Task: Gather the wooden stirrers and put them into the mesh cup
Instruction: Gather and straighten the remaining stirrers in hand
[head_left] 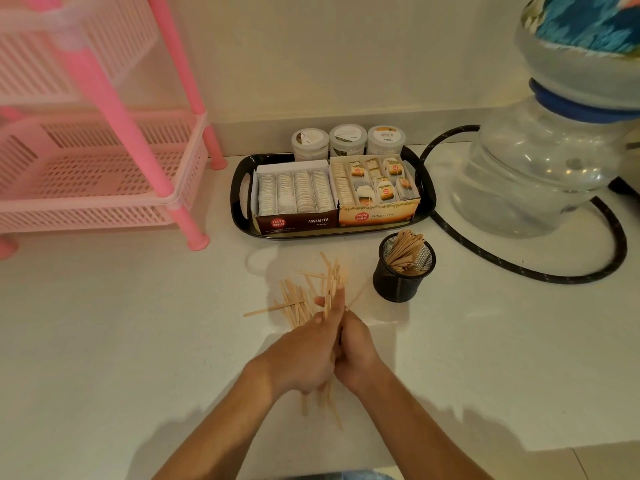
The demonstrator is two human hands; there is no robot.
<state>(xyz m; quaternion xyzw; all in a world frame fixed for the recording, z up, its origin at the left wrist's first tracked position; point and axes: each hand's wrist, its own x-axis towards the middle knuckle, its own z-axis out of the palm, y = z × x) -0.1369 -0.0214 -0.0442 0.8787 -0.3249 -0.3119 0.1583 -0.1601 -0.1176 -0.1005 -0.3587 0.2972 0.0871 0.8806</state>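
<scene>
- While both forearms reach in from the bottom edge, the left hand (304, 355) & right hand (356, 351) press together over the counter (138, 341), palms facing.
- Fingers of both curl round a bundle of stirrers (330, 289); sticks poke out past the fingertips up top & out below the wrists, ends blurred.
- Loose stirrers (292, 306) lie scattered on the counter just left of the fingertips, criss-crossed, pale wood, thin & flat.
- Mesh cup (403, 271), black, stands upright right of the hands, near the tray (239, 188); already holds a leaning bunch of sticks.
- Tray carries 2 open tea boxes (296, 221); 3 jars (347, 142) behind it.
</scene>
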